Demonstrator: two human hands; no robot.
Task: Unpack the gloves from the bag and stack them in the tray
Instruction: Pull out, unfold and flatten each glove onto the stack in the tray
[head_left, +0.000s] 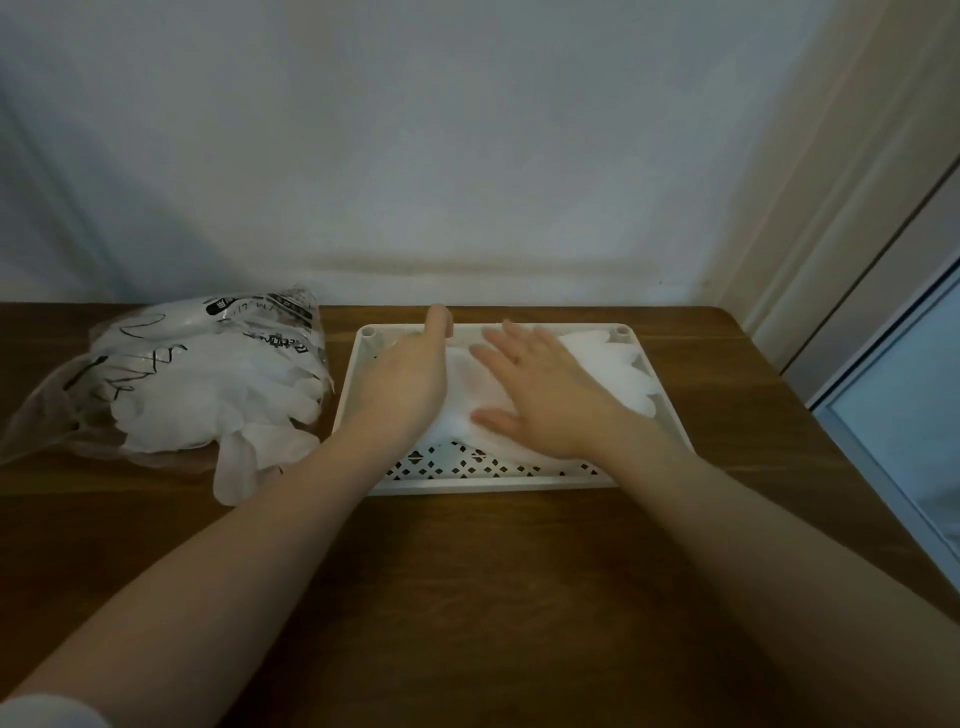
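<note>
We have both hands down in the tray (358, 415), pressing the gloves flat so the stack sits level and leaves room for more. Our right hand (540, 395) lies spread, palm down, fingers (506, 340) splayed and gripping nothing, resting on the glove in the tray (618, 374), whose white fingertips fan out beyond our knuckles toward the tray's far right corner. Our left hand (408, 379) sits just beside the right one, edge-on over the cuff end; its thumb points away from us, and we cannot tell whether its fingers, hidden beneath, pinch the glove or only steady it. Well out past our left wrist, the clear bag (171, 374) lies on the tabletop (493, 597), mouth turned toward the tray, probably for short reaches. It looks quite full, and a loose glove (244, 462) spills from its opening, so we judge most of the unpacking is ahead.
</note>
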